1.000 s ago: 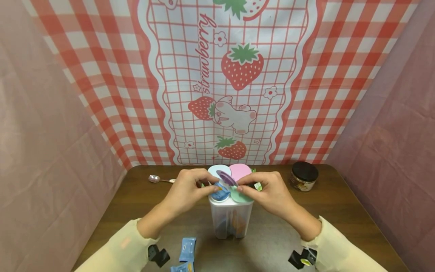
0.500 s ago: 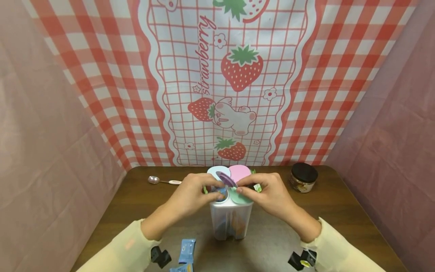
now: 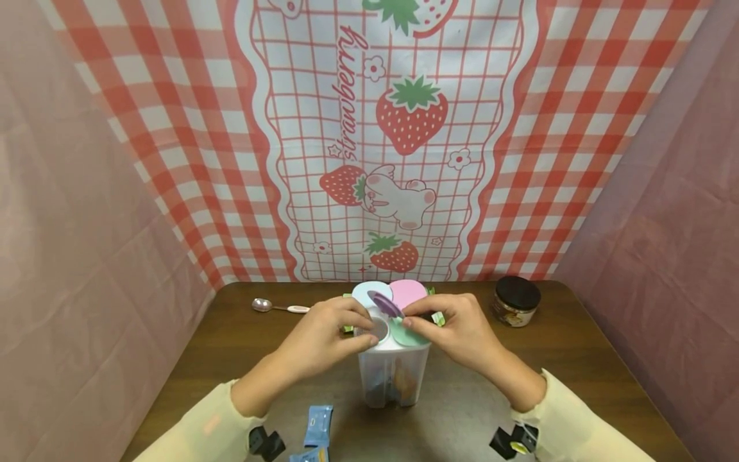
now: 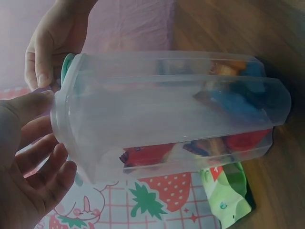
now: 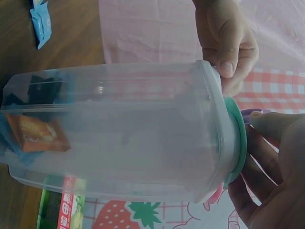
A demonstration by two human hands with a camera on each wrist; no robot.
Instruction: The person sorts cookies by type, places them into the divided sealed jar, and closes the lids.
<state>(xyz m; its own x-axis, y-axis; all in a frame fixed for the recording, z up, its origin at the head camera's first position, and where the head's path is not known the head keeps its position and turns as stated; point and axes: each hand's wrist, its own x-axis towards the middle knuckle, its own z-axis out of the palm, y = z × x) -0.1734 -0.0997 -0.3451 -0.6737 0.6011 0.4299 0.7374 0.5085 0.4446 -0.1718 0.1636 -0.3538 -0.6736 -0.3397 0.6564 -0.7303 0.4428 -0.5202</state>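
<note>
A clear plastic storage container point(image 3: 392, 378) stands upright on the table, its white top fitted with round coloured lids. My right hand point(image 3: 464, 324) pinches the edge of the raised purple lid point(image 3: 385, 304) between thumb and fingers. Under that lid, the round opening point(image 3: 380, 329) is uncovered. My left hand point(image 3: 326, 330) is at the near left rim, thumb and fingertips by the opening, holding nothing that shows. The mint, pink and light-blue lids lie flat. Through the walls I see a blue packet point(image 4: 233, 107), an orange packet point(image 5: 38, 133) and a red packet point(image 4: 150, 155).
Blue packets point(image 3: 319, 425) lie at the table's front, left of the container. A spoon point(image 3: 283, 308) with a white handle is at the back left. The black-lidded jar point(image 3: 516, 300) stands at the back right. Green packaging point(image 4: 226, 195) sits behind the container.
The blue packet in my left hand went down through the opening and left my fingers. My left hand then drew back slightly to the rim. My right hand keeps the purple lid raised.
</note>
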